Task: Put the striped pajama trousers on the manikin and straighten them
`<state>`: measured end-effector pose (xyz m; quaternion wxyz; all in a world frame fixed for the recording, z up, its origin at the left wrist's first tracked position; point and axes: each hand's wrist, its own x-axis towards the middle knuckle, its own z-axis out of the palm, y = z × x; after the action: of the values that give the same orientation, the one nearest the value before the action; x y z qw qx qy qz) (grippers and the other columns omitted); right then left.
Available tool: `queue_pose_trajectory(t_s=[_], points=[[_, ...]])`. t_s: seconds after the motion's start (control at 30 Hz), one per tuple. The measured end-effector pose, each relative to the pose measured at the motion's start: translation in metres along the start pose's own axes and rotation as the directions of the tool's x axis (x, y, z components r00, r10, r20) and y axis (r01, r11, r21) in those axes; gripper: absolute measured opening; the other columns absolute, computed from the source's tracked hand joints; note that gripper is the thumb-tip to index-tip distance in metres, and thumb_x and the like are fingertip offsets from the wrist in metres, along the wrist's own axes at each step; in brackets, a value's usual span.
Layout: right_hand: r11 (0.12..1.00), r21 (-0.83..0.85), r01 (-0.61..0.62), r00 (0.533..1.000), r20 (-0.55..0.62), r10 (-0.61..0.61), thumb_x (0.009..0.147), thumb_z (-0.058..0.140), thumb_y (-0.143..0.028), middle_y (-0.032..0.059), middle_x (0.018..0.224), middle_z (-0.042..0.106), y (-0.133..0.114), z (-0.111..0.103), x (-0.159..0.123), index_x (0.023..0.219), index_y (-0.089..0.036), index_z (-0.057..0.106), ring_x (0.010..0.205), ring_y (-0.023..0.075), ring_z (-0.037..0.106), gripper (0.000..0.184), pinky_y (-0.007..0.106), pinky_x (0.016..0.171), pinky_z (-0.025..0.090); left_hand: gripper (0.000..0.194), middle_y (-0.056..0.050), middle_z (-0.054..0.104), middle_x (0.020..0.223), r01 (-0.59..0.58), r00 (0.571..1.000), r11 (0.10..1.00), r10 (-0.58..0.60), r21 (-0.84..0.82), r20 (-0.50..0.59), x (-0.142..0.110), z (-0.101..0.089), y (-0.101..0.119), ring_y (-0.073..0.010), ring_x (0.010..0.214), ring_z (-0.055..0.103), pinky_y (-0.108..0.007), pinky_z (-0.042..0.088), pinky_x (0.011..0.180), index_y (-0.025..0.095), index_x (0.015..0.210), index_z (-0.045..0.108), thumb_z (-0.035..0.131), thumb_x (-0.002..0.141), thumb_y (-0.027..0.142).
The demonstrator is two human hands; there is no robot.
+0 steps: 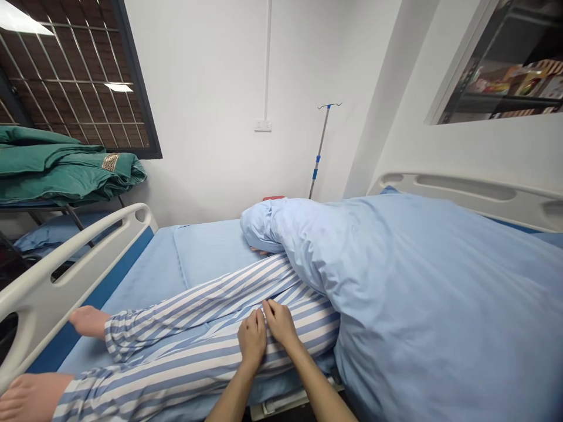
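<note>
My left hand [253, 336] and my right hand [281, 322] rest side by side on the near thigh of a figure lying on the bed. Both have curled fingers, closed on the blue-and-white striped trousers [185, 357]; the fingertips are partly hidden. Bare feet show at the left, the far foot [89, 321] and the near foot [33, 398]. A light blue quilt [422, 281] covers the figure's upper body, its folded edge just right of my hands. Part of the figure's hand [259, 251] peeks out under the quilt.
The bed's footboard [105, 234] rises at the left and its headboard [466, 190] at the right. Behind the bed stands an IV pole [320, 146] near the wall. Folded green bedding [65, 167] lies on a frame at the far left, below a barred window.
</note>
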<state>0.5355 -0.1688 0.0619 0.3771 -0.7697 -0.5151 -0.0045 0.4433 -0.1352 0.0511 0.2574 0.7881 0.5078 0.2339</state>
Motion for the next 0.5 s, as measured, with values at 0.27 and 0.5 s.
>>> queue_pose_trajectory(t_s=[0.27,0.5], points=[[0.989,0.141,-0.048,0.996,-0.069,0.058,0.090,0.033,-0.038,0.0002,0.051,0.053,0.010,0.010,-0.009,0.056,-0.019,0.047,0.049,0.0100,0.043,0.041,0.024,0.052,0.021,0.037,-0.005,0.067,0.078,-0.037,0.999,0.999,0.037,0.003,0.019,0.002,0.006,-0.004,-0.0166,0.077,0.059,-0.025,0.033,0.067,0.021,0.079,0.060,0.027,0.090,0.034],[0.959,0.276,-0.064,0.988,-0.119,0.100,0.088,0.036,-0.037,-0.0027,0.047,0.044,0.011,0.008,-0.006,0.053,-0.018,0.041,0.047,0.0093,0.038,0.041,0.024,0.051,0.021,0.038,-0.004,0.063,0.071,-0.094,0.992,0.975,0.109,-0.200,0.066,0.014,-0.005,0.005,-0.0139,0.070,0.055,-0.024,0.033,0.065,0.020,0.067,0.055,0.027,0.088,0.034]])
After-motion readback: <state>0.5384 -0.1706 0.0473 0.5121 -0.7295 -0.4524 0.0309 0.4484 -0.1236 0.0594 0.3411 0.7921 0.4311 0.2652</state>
